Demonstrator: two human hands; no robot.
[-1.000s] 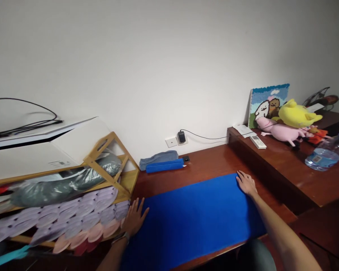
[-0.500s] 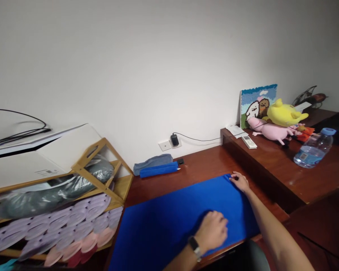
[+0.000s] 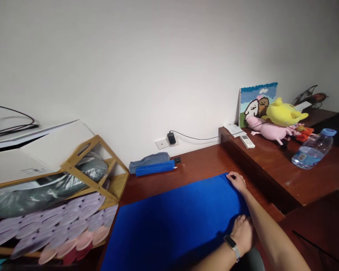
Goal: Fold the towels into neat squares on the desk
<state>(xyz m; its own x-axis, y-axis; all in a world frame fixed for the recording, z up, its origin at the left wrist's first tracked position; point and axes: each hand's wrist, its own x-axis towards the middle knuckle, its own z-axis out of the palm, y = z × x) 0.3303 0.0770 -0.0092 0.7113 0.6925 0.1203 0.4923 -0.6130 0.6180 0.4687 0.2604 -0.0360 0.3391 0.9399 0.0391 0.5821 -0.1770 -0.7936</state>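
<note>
A blue towel [image 3: 175, 218] lies spread flat over the brown wooden desk. At its far right corner my right hand [image 3: 237, 182] pinches the edge between thumb and fingers. My left hand [image 3: 241, 233], with a watch [image 3: 231, 242] on its wrist, is at the near right corner of the towel. Its fingers curl down over the edge there, and their tips are hidden. Shadow from my arms darkens the middle and near part of the cloth.
Behind the towel lie a folded blue cloth [image 3: 155, 168] and a grey one [image 3: 149, 161]. A wooden rack [image 3: 113, 188] stands left. On the raised right desk are a water bottle [image 3: 313, 150], plush toys [image 3: 274, 131] and a remote [image 3: 247, 142]. A charger cord [image 3: 194, 137] crosses the wall.
My left hand has slid right across the towel to its near right corner. My right hand stays at the far corner, where the bunched edge now lies flatter. The view has shifted slightly.
</note>
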